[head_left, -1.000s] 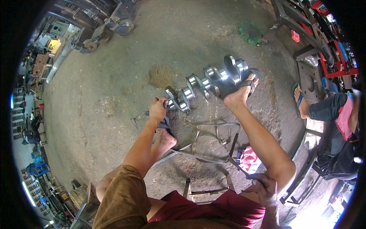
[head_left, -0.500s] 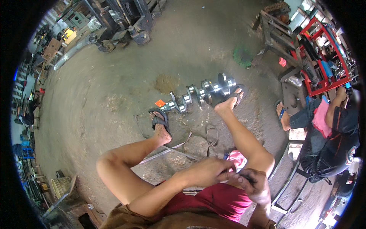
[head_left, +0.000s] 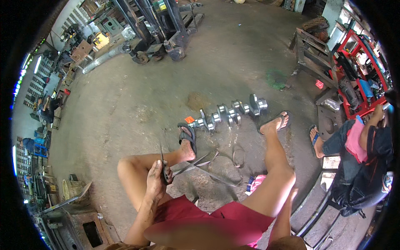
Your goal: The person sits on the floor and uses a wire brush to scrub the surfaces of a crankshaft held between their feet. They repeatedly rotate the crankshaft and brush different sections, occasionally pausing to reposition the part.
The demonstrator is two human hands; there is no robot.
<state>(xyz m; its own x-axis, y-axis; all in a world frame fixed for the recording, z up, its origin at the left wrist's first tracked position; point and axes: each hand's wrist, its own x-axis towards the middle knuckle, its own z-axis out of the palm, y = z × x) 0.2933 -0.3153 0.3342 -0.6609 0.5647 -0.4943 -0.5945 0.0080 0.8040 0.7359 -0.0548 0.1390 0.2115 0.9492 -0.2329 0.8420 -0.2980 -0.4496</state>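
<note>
My left hand (head_left: 156, 180) is closed in front of my left knee, around a thin dark strip (head_left: 162, 155) whose end stands up above the fingers. A long grey strap (head_left: 193, 165) lies looped on the floor close beside that hand; whether the two are one piece I cannot tell. My right hand (head_left: 291, 199) is down along the outer side of my right leg, mostly hidden, and its hold is not visible. Between my sandalled feet lies a shiny metal crankshaft (head_left: 230, 113), with an orange tag (head_left: 189, 119) at its left end.
To my right, another person (head_left: 354, 162) sits by a red metal frame (head_left: 354, 62). A pink-and-blue packet (head_left: 255, 183) lies inside my right leg. A forklift (head_left: 156, 31) stands ahead left, a dark metal stand (head_left: 312, 58) ahead right, and a bucket (head_left: 71, 189) at the left.
My hands were together over my right thigh. Now the left has moved left to my left knee with the dark strip, and the right has dropped beside my right leg. The view has shifted.
</note>
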